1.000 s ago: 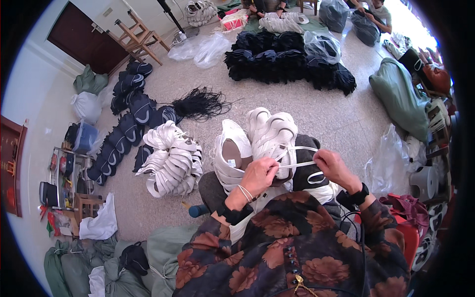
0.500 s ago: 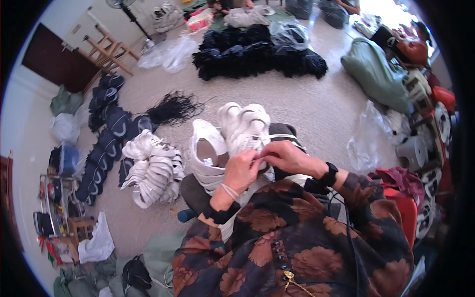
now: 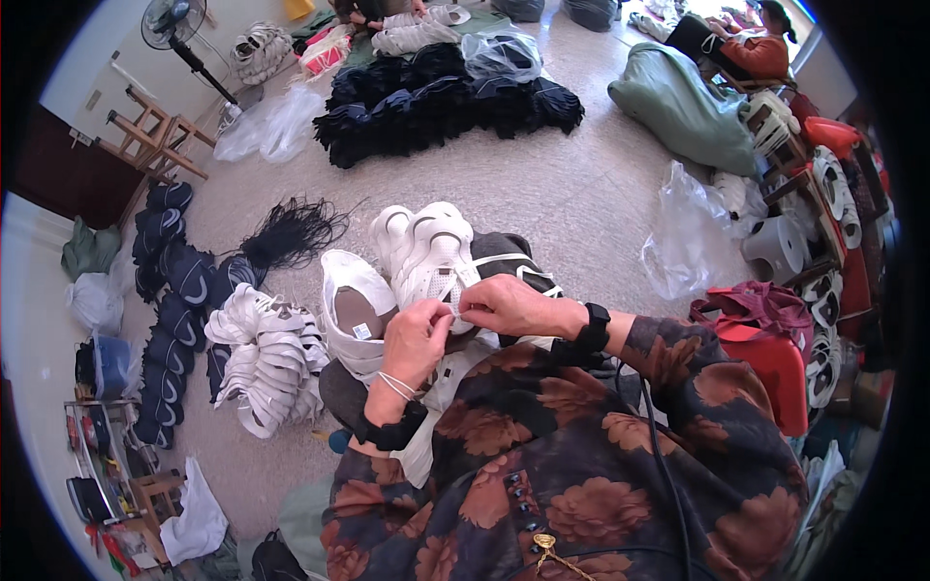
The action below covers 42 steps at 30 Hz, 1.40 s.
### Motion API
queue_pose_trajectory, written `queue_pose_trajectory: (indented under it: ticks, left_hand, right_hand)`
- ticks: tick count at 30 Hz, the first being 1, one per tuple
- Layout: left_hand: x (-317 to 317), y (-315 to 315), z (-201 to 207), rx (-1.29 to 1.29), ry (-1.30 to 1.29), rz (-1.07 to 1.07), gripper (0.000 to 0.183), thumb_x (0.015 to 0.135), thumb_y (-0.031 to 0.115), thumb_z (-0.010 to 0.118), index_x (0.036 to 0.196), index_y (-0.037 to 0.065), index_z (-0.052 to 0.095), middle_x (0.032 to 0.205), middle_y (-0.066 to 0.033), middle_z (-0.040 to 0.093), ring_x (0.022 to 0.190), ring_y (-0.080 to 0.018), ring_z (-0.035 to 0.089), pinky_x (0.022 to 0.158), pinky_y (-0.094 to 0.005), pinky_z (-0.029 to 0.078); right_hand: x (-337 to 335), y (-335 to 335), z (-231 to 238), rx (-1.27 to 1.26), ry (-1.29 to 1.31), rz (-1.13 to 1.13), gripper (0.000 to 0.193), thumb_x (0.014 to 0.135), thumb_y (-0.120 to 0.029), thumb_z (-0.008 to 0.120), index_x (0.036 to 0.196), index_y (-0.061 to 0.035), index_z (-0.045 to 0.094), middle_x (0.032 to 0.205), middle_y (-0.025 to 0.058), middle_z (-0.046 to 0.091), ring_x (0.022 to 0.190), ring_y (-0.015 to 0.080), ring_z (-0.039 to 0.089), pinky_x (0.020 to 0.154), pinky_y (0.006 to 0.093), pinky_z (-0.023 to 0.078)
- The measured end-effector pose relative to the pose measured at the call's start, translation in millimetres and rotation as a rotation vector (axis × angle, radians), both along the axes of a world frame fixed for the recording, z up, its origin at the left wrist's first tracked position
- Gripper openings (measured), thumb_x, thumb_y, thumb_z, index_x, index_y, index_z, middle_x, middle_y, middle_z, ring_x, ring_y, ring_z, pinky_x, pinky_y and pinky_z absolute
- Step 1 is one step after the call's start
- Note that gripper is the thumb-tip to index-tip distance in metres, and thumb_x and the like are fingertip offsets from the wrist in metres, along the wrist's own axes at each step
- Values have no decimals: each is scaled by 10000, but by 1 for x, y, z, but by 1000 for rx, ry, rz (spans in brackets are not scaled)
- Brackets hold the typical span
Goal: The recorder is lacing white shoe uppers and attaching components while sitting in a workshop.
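On speckled floor (image 3: 601, 208), left hand (image 3: 418, 339) and right hand (image 3: 504, 305) pinch white shoe upper (image 3: 436, 266).

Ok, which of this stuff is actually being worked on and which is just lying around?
In hand:
- left hand
- right hand
- white shoe upper pinched between them
- white uppers on the lap

Lying about:
- white pile
- dark blue uppers
- black lace bundle
- black heap
- green sack
- fan

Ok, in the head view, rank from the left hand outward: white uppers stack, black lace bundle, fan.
From the left hand:
1. White uppers stack, on the floor just to its left.
2. Black lace bundle, farther up and left.
3. Fan, far top left.
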State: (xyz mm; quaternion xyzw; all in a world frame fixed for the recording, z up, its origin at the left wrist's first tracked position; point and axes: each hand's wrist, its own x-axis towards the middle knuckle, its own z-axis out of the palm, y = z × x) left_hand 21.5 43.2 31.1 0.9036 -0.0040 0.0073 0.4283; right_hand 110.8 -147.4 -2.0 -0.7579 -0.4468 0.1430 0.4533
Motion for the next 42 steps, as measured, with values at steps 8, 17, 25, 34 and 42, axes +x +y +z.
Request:
queue_pose_trajectory:
  ticks: [8, 17, 25, 34, 42]
  left_hand:
    - [51, 25, -19, 156, -211, 10, 125, 861, 111, 677, 928, 7, 671, 918, -158, 637, 875, -340, 625, 774, -412, 498]
    - [100, 60, -66, -179, 151, 25, 431, 820, 242, 799, 1120, -19, 634, 1004, -106, 657, 915, -170, 621, 812, -320, 529]
    - [102, 53, -52, -462, 147, -77, 247, 823, 102, 769, 1010, 25, 627, 892, -22, 674, 789, -84, 614, 711, -245, 513]
    - [80, 48, -5, -570, 136, -271, 475, 858, -45, 654, 1328, 14, 610, 1233, -103, 674, 1120, -181, 617, 1015, -312, 455]
    - [80, 43, -25, -70, 58, -335, 392, 782, 62, 724, 1173, 84, 728, 1066, -130, 736, 980, -242, 680, 926, -337, 511]
  right_hand:
    - [20, -1, -5, -7, 193, -264, 158, 887, -152, 634, 887, 4, 659, 688, 128, 632, 621, 225, 614, 585, 368, 471]
    - [15, 10, -8, 85, 302, -231, 156, 924, -143, 618, 929, 12, 632, 764, 137, 641, 710, 238, 638, 647, 374, 491]
    - [16, 6, -20, 108, 178, -305, 120, 898, -121, 620, 922, -4, 611, 865, 147, 614, 802, 286, 618, 716, 382, 497]
    - [21, 10, -32, 94, 171, -345, 131, 901, -120, 612, 932, 6, 627, 787, 145, 630, 728, 256, 625, 670, 369, 498]
    - [13, 9, -27, 110, 205, -385, 121, 869, -108, 593, 876, 6, 631, 776, 182, 641, 738, 322, 647, 671, 412, 501]
